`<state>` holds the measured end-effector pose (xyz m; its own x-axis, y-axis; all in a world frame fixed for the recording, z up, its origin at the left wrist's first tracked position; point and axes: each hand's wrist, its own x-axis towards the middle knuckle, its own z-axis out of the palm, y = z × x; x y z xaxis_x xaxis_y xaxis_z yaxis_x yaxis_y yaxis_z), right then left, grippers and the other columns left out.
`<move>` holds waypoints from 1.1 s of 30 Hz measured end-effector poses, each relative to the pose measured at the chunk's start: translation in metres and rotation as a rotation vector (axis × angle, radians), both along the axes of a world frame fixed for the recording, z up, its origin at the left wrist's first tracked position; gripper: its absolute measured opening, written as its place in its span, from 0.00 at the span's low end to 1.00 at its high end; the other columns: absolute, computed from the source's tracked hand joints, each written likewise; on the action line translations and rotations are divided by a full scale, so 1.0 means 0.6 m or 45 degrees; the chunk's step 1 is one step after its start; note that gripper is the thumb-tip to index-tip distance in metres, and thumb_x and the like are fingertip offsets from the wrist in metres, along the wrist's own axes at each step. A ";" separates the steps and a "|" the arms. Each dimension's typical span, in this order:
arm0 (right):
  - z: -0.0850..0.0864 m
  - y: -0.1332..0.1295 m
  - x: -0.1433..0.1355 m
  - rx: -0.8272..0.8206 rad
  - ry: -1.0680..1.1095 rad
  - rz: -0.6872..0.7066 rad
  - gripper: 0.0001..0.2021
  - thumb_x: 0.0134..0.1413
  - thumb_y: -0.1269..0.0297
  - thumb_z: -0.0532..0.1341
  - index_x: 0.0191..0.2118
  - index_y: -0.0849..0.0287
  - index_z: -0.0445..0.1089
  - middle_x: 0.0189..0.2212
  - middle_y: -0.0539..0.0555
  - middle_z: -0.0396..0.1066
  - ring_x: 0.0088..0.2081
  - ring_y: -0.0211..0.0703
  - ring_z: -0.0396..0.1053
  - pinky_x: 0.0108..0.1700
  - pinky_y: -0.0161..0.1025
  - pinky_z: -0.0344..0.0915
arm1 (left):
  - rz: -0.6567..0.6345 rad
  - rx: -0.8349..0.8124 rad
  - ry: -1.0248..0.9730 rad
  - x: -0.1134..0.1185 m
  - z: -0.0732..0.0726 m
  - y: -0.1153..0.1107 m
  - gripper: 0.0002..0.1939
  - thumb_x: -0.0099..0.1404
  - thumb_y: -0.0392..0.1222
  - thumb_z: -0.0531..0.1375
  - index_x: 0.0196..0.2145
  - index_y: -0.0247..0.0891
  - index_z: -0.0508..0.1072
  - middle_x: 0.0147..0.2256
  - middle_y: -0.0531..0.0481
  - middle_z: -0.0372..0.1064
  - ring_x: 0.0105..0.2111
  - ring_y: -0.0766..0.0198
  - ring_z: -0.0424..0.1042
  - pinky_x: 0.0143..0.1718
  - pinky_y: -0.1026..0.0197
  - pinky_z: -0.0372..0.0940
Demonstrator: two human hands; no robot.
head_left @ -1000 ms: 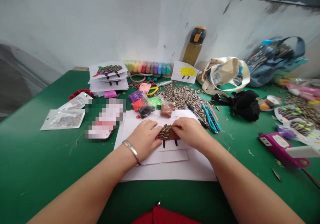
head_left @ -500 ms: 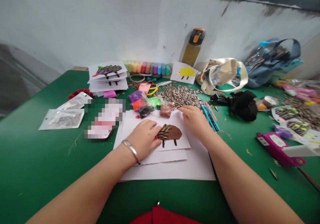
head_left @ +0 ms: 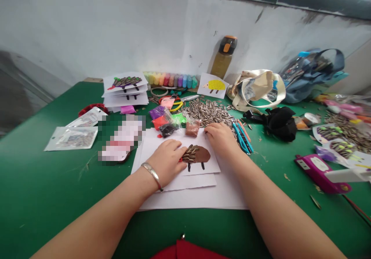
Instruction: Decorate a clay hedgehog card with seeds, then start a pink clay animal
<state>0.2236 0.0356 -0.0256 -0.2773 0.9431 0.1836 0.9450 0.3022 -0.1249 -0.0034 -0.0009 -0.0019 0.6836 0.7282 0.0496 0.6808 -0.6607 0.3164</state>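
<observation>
A: Dial centred on the hedgehog picture [head_left: 204, 153], 12 toward the wall. Position?

B: On a white card [head_left: 210, 168] before the person, lying over larger white sheets [head_left: 203, 199]. Sunflower seeds [head_left: 190, 153] overlap on the body's 9 o'clock half; plain brown shows on the 3 o'clock half. Two black legs on the 6 o'clock side.

A: Left hand?

B: Left hand [head_left: 168, 160] at 9 o'clock, palm down on the card. Fingers loosely extended, clasping nothing; tips beside the seeds and a red patch. Silver bangle [head_left: 152, 174] at the wrist.

A: Right hand?

B: Right hand [head_left: 222, 139] at 2 o'clock, fingers curled, tips just beside the brown clay packet [head_left: 193, 128]. A dark speck shows at the tips. Cannot tell whether it is a seed in the grip, nor how far thumb and finger stand apart.

A: Surroundings?

B: Loose seed pile [head_left: 205, 110] at 12. Green packet [head_left: 179, 117] at 11. Blue utility knife [head_left: 242, 137] between 2 and 3. Orange-lidded bottle [head_left: 224, 58] just past 12, by the wall. Card stack [head_left: 126, 91] between 10 and 11, topped by another seeded hedgehog.
</observation>
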 end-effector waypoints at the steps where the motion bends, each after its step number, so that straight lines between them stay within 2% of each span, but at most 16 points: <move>1: 0.000 -0.001 0.001 -0.002 -0.006 -0.001 0.13 0.59 0.71 0.51 0.39 0.59 0.74 0.42 0.57 0.72 0.42 0.47 0.61 0.45 0.41 0.52 | 0.001 -0.001 0.004 0.000 0.000 0.000 0.12 0.61 0.40 0.58 0.43 0.35 0.70 0.41 0.43 0.65 0.43 0.55 0.63 0.48 0.51 0.60; 7: -0.005 -0.005 0.003 0.100 0.002 -0.046 0.12 0.60 0.71 0.50 0.37 0.60 0.71 0.40 0.59 0.69 0.42 0.48 0.60 0.45 0.41 0.53 | 0.008 -0.009 0.005 0.000 0.000 0.000 0.13 0.61 0.40 0.59 0.44 0.35 0.70 0.41 0.43 0.65 0.43 0.54 0.63 0.48 0.50 0.60; 10: 0.005 -0.014 0.003 0.183 0.174 -0.148 0.11 0.61 0.70 0.48 0.39 0.60 0.68 0.39 0.59 0.68 0.42 0.48 0.61 0.43 0.40 0.55 | 0.006 -0.012 0.012 0.000 0.001 0.000 0.13 0.61 0.40 0.58 0.44 0.35 0.70 0.41 0.43 0.65 0.43 0.54 0.63 0.48 0.50 0.59; 14: 0.025 -0.028 0.001 0.054 0.451 -0.227 0.10 0.62 0.65 0.47 0.39 0.58 0.65 0.33 0.55 0.69 0.34 0.44 0.65 0.36 0.37 0.56 | 0.002 -0.012 0.015 -0.001 0.000 0.001 0.14 0.62 0.41 0.58 0.45 0.35 0.69 0.42 0.43 0.65 0.43 0.54 0.63 0.48 0.51 0.59; 17: 0.030 -0.034 0.000 -0.020 0.555 -0.174 0.08 0.60 0.65 0.50 0.36 0.56 0.66 0.29 0.51 0.69 0.32 0.41 0.65 0.35 0.36 0.57 | 0.002 -0.017 0.019 0.000 -0.001 0.001 0.14 0.62 0.41 0.58 0.45 0.35 0.69 0.42 0.43 0.65 0.43 0.54 0.63 0.48 0.51 0.59; 20: 0.030 -0.038 -0.001 -0.057 0.677 -0.098 0.07 0.56 0.68 0.53 0.35 0.56 0.69 0.31 0.50 0.72 0.33 0.40 0.67 0.36 0.36 0.59 | 0.000 -0.013 0.004 0.001 0.000 0.001 0.13 0.61 0.40 0.58 0.44 0.36 0.69 0.41 0.43 0.65 0.42 0.54 0.63 0.47 0.51 0.60; 23: 0.034 -0.045 -0.002 -0.189 0.757 -0.043 0.08 0.53 0.68 0.55 0.36 0.55 0.72 0.32 0.50 0.74 0.33 0.40 0.69 0.37 0.36 0.61 | -0.004 -0.008 -0.002 0.001 0.001 0.001 0.11 0.61 0.39 0.58 0.42 0.37 0.69 0.40 0.45 0.65 0.41 0.55 0.63 0.46 0.52 0.60; 29: 0.061 -0.066 -0.008 -0.472 0.688 0.086 0.09 0.52 0.70 0.55 0.33 0.54 0.73 0.27 0.46 0.73 0.30 0.37 0.68 0.32 0.33 0.60 | -0.009 -0.010 0.021 0.001 0.002 0.000 0.12 0.60 0.40 0.59 0.42 0.36 0.69 0.40 0.45 0.65 0.41 0.56 0.63 0.46 0.53 0.60; 33: 0.066 -0.070 -0.016 -0.466 0.554 0.134 0.09 0.51 0.71 0.55 0.31 0.55 0.73 0.26 0.47 0.72 0.30 0.36 0.67 0.32 0.32 0.58 | -0.003 -0.023 0.014 0.002 0.002 0.001 0.11 0.60 0.39 0.59 0.42 0.37 0.70 0.39 0.45 0.65 0.41 0.56 0.63 0.45 0.53 0.60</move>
<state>0.2140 -0.0067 0.0140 -0.3448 0.9382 -0.0315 0.7507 0.2554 -0.6092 -0.0022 -0.0006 -0.0005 0.6855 0.7275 0.0289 0.6829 -0.6562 0.3212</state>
